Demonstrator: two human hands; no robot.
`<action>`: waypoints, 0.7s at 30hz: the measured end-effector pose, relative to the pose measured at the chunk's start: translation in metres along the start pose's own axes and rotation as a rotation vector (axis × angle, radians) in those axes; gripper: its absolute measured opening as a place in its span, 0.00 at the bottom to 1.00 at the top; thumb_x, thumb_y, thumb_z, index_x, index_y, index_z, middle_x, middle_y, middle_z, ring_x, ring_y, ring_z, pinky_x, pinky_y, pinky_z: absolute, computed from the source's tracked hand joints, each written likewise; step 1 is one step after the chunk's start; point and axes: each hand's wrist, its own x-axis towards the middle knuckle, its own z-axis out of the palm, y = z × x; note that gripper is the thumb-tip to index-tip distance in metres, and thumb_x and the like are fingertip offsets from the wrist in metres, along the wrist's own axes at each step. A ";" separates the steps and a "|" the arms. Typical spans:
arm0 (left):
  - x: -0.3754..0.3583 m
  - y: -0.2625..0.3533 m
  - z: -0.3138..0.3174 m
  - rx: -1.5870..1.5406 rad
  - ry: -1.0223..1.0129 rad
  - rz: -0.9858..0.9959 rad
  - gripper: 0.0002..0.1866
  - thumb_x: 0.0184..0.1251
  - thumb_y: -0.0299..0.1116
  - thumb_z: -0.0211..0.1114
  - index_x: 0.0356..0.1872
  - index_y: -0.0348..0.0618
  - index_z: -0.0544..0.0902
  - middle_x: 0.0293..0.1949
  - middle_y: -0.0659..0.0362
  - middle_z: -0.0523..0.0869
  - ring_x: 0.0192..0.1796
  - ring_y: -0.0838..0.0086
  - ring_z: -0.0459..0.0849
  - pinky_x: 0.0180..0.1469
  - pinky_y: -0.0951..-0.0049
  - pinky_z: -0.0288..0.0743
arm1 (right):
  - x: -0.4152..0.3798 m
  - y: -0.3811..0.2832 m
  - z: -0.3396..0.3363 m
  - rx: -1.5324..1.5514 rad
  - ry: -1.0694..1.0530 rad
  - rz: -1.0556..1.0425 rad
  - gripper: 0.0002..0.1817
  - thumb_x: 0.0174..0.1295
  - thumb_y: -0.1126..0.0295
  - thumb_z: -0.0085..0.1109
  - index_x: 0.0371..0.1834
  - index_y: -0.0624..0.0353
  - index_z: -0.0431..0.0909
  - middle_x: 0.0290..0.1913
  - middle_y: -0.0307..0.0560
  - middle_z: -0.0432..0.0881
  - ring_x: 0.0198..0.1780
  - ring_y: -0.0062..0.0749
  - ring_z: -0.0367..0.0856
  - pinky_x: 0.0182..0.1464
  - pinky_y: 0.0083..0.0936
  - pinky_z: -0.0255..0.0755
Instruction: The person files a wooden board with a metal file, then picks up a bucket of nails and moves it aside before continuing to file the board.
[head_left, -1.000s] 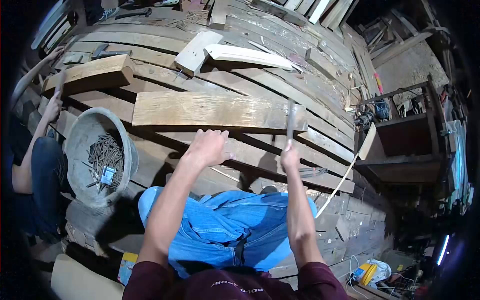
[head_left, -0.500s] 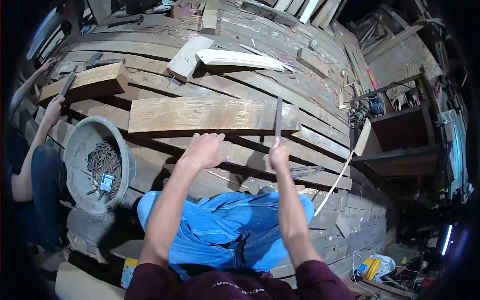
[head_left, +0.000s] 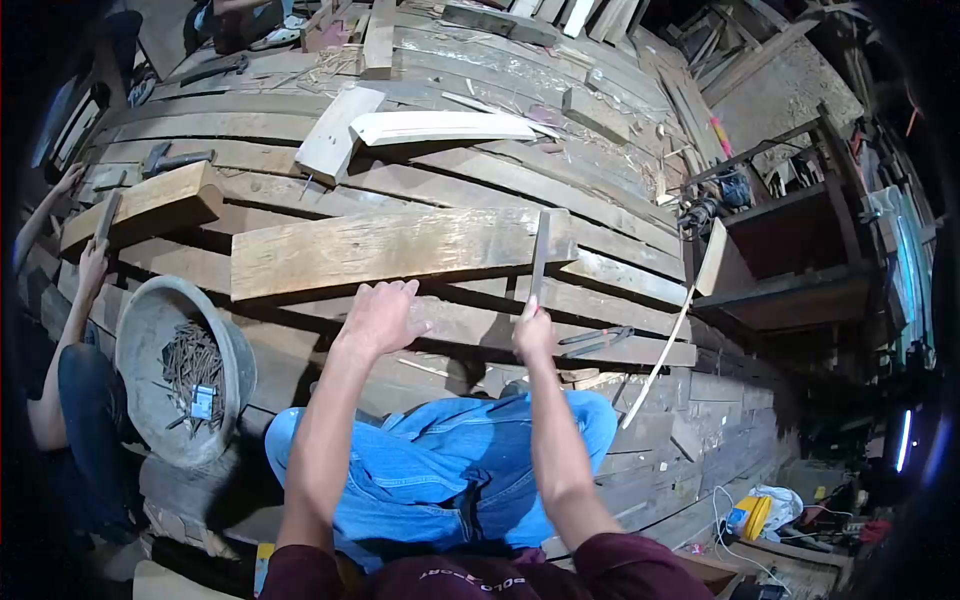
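Observation:
A thick, slightly curved wooden beam (head_left: 400, 248) lies across the plank floor in front of my crossed legs. My left hand (head_left: 377, 322) rests at its near edge, fingers bent over the edge and thumb spread out to the side. Closed in a fist, my right hand (head_left: 533, 332) grips a flat file (head_left: 541, 250), a long grey metal bar pointing away from me. The bar lies over the beam near its right end. A pair of pincers (head_left: 598, 341) is on a board just right of that hand.
At left, a bucket (head_left: 245, 360) holds nails and a small blue box. Beyond it another person's hand (head_left: 93, 262) holds a similar bar against a curved block (head_left: 150, 205), near a hammer (head_left: 178, 160). Pale wood pieces (head_left: 340, 135) lie ahead; a shelf (head_left: 790, 295) stands right.
The whole view has turned slightly, so the beam's left end appears lower and nearer. Both hands stay at the beam, and the file in my right hand now leans a little to the right.

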 end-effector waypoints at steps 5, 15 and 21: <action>0.003 0.004 0.006 -0.080 0.030 0.081 0.37 0.58 0.51 0.71 0.61 0.33 0.76 0.56 0.44 0.83 0.59 0.53 0.81 0.63 0.56 0.72 | 0.044 0.002 0.016 0.143 0.153 -0.081 0.37 0.74 0.41 0.33 0.43 0.68 0.81 0.40 0.70 0.84 0.47 0.60 0.84 0.50 0.52 0.75; 0.034 0.003 0.029 -0.042 0.210 0.094 0.44 0.58 0.49 0.72 0.71 0.35 0.64 0.73 0.42 0.63 0.76 0.53 0.59 0.74 0.51 0.57 | 0.000 0.007 0.020 0.207 0.084 0.003 0.36 0.74 0.43 0.32 0.53 0.67 0.79 0.52 0.73 0.80 0.58 0.65 0.77 0.61 0.53 0.70; 0.039 0.007 0.052 0.076 0.020 0.007 0.51 0.56 0.52 0.73 0.75 0.38 0.57 0.77 0.42 0.53 0.80 0.53 0.47 0.78 0.47 0.45 | 0.065 -0.010 0.007 0.213 0.044 0.057 0.35 0.75 0.43 0.32 0.45 0.67 0.80 0.37 0.69 0.84 0.42 0.61 0.85 0.46 0.50 0.77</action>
